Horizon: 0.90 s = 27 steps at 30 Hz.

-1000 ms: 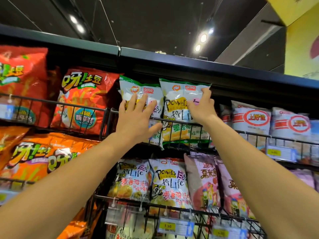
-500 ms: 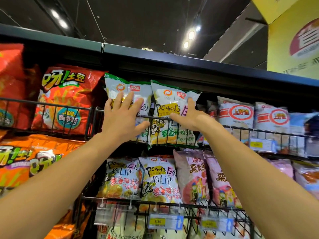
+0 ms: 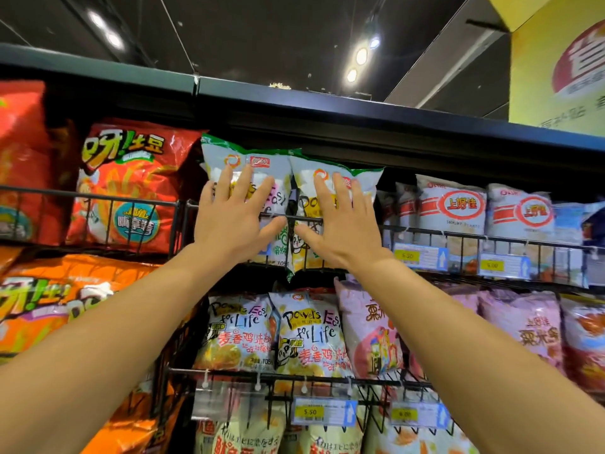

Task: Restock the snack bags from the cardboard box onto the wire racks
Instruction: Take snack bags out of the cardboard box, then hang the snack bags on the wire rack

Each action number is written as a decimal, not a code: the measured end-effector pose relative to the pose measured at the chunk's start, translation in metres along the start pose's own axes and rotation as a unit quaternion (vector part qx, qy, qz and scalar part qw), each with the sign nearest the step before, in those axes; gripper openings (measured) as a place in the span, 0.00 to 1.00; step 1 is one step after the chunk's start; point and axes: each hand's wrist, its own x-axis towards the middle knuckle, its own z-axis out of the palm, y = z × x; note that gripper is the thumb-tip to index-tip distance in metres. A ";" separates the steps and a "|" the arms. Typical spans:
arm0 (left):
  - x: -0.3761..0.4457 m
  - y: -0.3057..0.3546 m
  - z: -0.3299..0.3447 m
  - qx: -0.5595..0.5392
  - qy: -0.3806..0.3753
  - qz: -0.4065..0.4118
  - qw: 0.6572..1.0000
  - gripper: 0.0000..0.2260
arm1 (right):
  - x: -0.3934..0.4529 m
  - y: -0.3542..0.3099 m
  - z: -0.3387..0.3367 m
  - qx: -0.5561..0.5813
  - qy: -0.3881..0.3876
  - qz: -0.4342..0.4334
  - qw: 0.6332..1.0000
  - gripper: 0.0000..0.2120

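Note:
Two white snack bags with green tops stand side by side in the top wire rack (image 3: 425, 232). My left hand (image 3: 234, 217) lies flat with spread fingers on the left bag (image 3: 278, 165). Beside it, my right hand (image 3: 340, 224) presses flat on the right bag (image 3: 366, 178). Both palms also cover the rack's front bar. The cardboard box is out of sight.
Red potato-stick bags (image 3: 131, 181) fill the rack to the left, white and red shrimp-chip bags (image 3: 451, 208) the rack to the right. Below hang more white bags (image 3: 307, 332), pink bags (image 3: 523, 326) and yellow price tags (image 3: 309, 411). A black shelf top (image 3: 327, 103) runs overhead.
My right hand let go of the right bag's top edge and came down flat onto its front. My left hand stays flat on the left bag. The view shifted slightly.

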 end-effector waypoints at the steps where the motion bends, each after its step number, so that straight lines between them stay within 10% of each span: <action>1: -0.001 0.000 0.000 0.000 0.003 0.001 1.000 0.36 | 0.001 -0.001 0.000 0.003 0.002 0.002 1.000 0.43; 15: -0.031 0.045 -0.031 -0.062 -0.011 0.046 0.997 0.34 | -0.048 0.026 -0.060 0.015 -0.049 0.036 0.998 0.42; 27: -0.198 0.345 -0.060 -0.246 -0.085 0.179 0.949 0.31 | -0.347 0.218 -0.151 -0.067 -0.175 0.107 0.977 0.43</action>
